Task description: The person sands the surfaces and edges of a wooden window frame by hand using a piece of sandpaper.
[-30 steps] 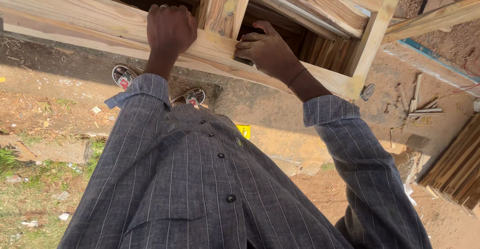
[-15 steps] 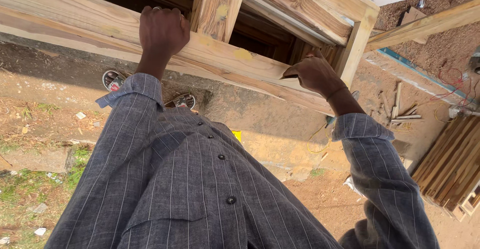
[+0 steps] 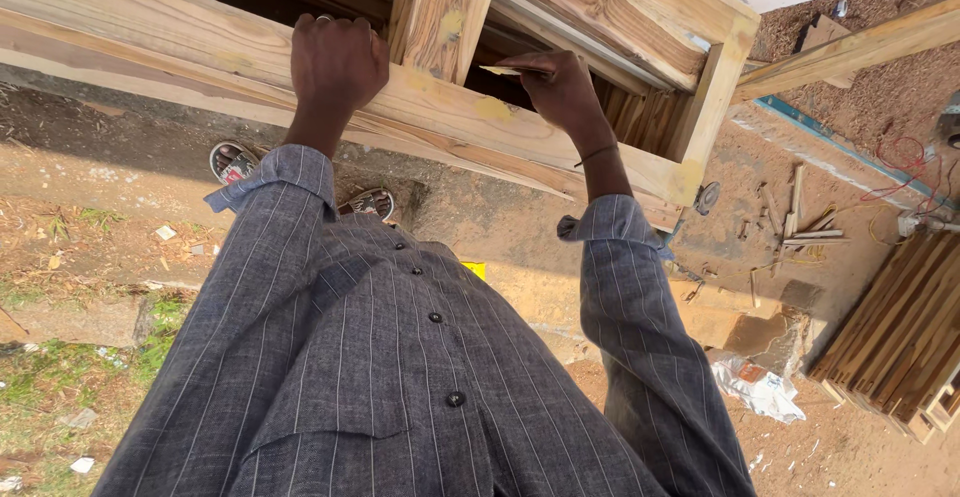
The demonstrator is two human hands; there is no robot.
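Note:
A pale wooden frame (image 3: pixel 180 42) of planed boards stands in front of me, with an upright piece (image 3: pixel 447 12) joined to its front rail. My left hand (image 3: pixel 338 57) is clamped over the top edge of that rail, fingers curled behind it. My right hand (image 3: pixel 560 87) is at the joint just right of the upright piece and pinches a thin flat blade (image 3: pixel 500 70), smeared yellowish, against the wood. Yellow filler patches (image 3: pixel 492 109) show on the rail under it. Both arms wear grey pinstriped sleeves.
Two sandalled feet (image 3: pixel 235 162) stand on bare earth below the frame. A stack of wooden slats (image 3: pixel 900 342) lies at the right, with crumpled paper (image 3: pixel 755 387) beside it. Offcuts (image 3: pixel 800 222) and red wire (image 3: pixel 905 172) litter the ground. A long timber (image 3: pixel 850 52) runs at the upper right.
My right hand left the rail, swung out to the right, then came back to the joint holding the thin blade. My left hand stayed gripping the rail.

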